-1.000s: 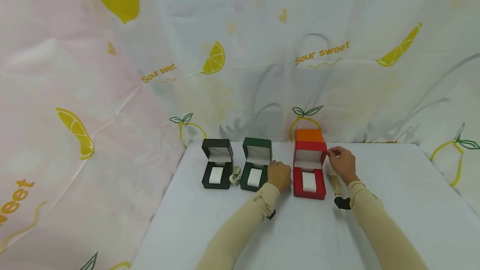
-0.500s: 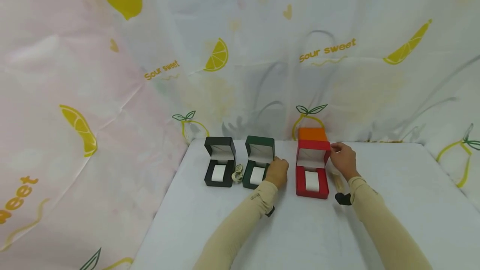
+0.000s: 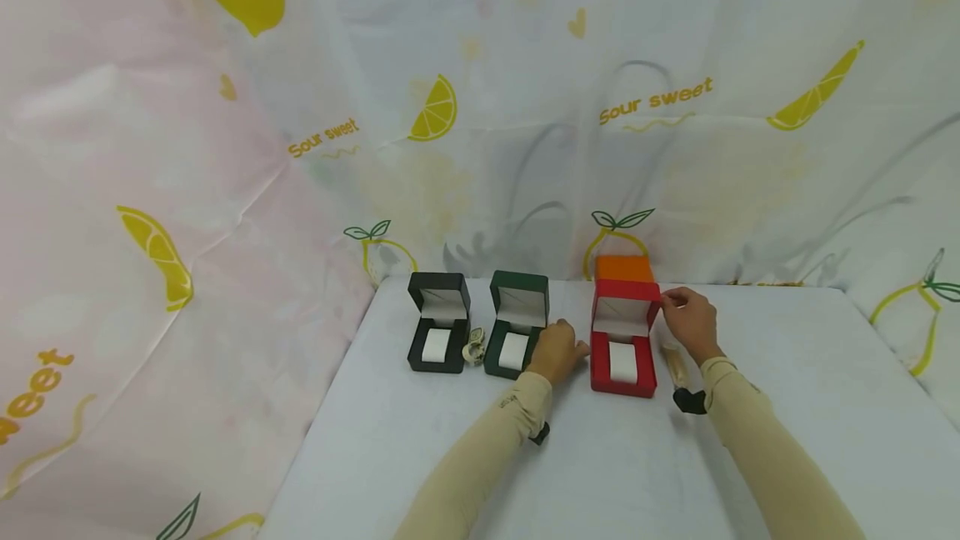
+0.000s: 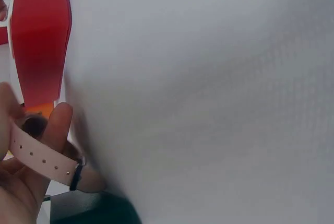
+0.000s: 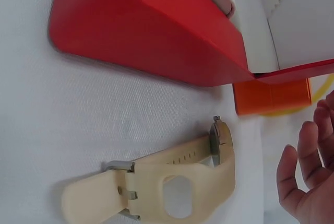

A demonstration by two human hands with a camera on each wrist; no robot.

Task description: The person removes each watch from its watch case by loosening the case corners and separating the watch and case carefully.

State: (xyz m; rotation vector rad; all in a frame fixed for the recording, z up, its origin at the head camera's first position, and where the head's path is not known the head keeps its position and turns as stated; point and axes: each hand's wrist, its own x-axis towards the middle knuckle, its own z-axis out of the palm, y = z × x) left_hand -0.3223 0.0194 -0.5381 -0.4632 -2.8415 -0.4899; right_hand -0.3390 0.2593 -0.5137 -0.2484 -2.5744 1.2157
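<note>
My left hand is between the green watch box and the red watch box. In the left wrist view its fingers and thumb grip a watch with a pale pink strap and a dark strap loop. My right hand is at the right edge of the red box's raised lid, index finger and thumb together at its corner. Its other fingers curve loosely in the right wrist view; that view cuts off the fingertips at the lid. Beside the red box lies a cream watch, partly under my right hand.
A black watch box stands open at the left. A light-coloured watch sits between it and the green box. Behind the red box stands an orange box. A lemon-printed cloth hangs at the table's back edge.
The left hand has shifted slightly between the green and red boxes, and a finger now points toward the red box. The right hand stays at the red lid. The head view has tilted slightly.
</note>
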